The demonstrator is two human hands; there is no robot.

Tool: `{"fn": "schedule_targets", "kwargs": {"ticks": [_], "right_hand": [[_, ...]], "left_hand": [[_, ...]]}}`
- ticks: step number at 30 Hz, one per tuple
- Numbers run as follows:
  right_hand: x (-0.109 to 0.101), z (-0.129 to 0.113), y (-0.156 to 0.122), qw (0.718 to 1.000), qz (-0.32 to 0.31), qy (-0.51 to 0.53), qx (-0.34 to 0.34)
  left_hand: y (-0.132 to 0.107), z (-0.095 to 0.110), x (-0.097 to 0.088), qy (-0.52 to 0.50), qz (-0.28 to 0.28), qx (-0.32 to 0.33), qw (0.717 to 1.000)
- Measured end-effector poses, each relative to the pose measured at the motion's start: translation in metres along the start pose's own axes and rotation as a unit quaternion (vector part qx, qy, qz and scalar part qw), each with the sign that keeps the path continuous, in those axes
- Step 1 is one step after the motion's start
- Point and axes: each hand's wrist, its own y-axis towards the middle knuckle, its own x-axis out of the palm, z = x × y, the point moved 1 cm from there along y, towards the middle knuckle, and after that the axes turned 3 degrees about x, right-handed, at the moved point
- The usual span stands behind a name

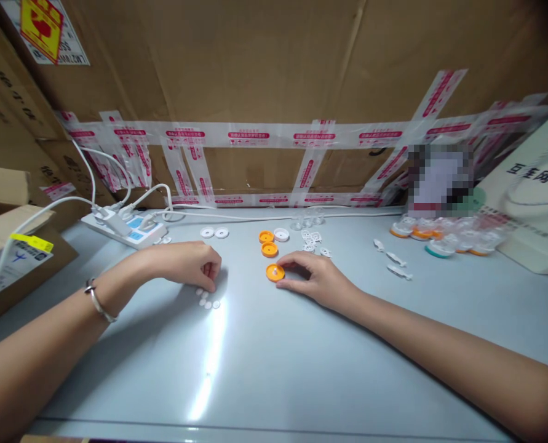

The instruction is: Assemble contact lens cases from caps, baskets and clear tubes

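And the right hand (317, 277) has it: an orange disc (270, 274), clamped at its right rim between thumb and fingers, low on the table (301, 369), a small pale piece at its centre. Across to the left hand (193, 263), fingers curled together, their tips right by the small white discs (216, 304); whether they grip anything, I cannot tell. Count them: 5 small white discs in view, 2 more orange discs (269, 249) just beyond the held 1, 3 white rimmed discs (221, 232) and 3 slim white pieces (396, 258) out right. Round, shallow-rimmed, plastic-looking orange; flat little white buttons; clear, rounded cups (318, 216) behind; and a smooth, glossy tabletop throwing back a streak of light!
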Motion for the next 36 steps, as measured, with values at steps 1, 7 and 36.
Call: {"fn": "schedule_targets", "kwargs": {"ticks": [1,7,36], "right_hand": [[0.000,0.000,0.000,1.000,0.001,0.001,-0.003],[0.001,-0.001,0.000,0.999,0.006,-0.002,-0.033],[0.005,-0.002,0.004,0.998,0.006,0.023,-0.050]], "left_hand": [[0.000,0.000,0.001,0.003,0.005,0.000,1.000],[-0.003,0.004,0.001,0.025,0.017,0.000,1.000],[0.047,0.046,0.050,0.083,0.400,0.224,0.885]]}}
